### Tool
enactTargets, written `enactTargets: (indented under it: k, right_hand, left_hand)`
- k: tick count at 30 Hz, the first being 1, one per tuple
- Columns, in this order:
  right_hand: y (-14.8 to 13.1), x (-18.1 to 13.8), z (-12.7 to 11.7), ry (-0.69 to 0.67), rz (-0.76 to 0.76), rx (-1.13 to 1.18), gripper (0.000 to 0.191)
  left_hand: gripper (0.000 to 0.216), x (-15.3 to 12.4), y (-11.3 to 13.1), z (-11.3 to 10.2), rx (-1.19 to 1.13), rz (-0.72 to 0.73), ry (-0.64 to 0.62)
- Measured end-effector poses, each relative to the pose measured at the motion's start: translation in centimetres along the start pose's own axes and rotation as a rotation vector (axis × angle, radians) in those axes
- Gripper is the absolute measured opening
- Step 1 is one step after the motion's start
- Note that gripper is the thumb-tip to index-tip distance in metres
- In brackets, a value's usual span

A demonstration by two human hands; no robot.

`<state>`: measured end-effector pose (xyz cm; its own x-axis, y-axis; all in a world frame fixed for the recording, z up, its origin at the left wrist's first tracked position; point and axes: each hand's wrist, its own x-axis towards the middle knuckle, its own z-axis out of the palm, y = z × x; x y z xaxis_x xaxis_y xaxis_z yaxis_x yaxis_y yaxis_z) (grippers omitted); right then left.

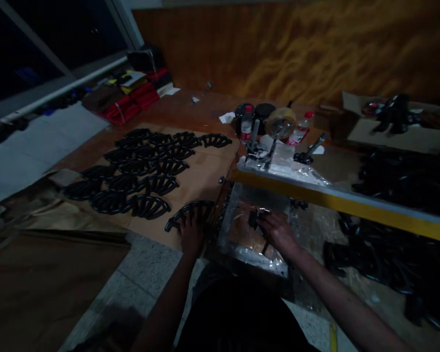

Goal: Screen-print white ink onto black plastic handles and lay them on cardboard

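Note:
My left hand is on the near edge of a black, curved, slatted part on the cardboard, with the fingers closed over its edge. Darkness hides the exact grip. To the right, my right hand pinches a small black block above a metal plate with a shiny, brownish middle. Several more black slatted parts lie in rows on the cardboard sheet, left of my left hand.
A yellow-edged beam crosses beyond the plate. Behind it stand bottles and a tape roll. Heaped black parts lie at the right, near an open carton. Folded red cloth is stacked at the back left.

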<state>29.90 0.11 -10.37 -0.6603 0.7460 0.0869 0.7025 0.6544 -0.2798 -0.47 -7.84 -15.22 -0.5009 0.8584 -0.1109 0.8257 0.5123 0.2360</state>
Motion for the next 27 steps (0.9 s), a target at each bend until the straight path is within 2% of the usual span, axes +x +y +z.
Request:
enactTargets:
  k: [2,5,8,12,17,22,27]
  right_hand:
    - [0.1,0.1,-0.4,-0.047,0.019,0.006,0.04]
    - [-0.3,0.6,-1.3,-0.099,0.043,-0.034,0.038]
    - [-1.4,1.6,-1.9,-0.125,0.06,-0.091,0.03]
    - [-4.1,3.9,-1.4,-0.142,0.009,-0.005,0.032]
    - [-9.0,8.6,0.1,-0.263,-0.021,0.255,0.033]
    - [-12.8,13.6,1.2,-0.199,-0.049,0.394,0.036]
    - [-13.8,16.8,1.4,-0.07,0.036,0.396,0.04]
  left_hand:
    - [0.072,0.6,0.3,0.4,-0.018,-0.032,0.014]
    - [0.064,1.2,0.3,0.7,-0.026,-0.081,0.003]
    - [0.058,1.6,-0.1,0.4,0.011,-0.057,-0.009]
    - [0.054,1.6,-0.9,-0.8,0.094,0.049,-0.003]
    - [0.053,2.6,-1.8,-3.5,0.097,0.133,0.072]
    - [0.052,5.6,-1.7,-6.3,0.067,0.239,0.068]
    - [0.054,9.9,-1.6,-7.3,0.044,0.354,0.085]
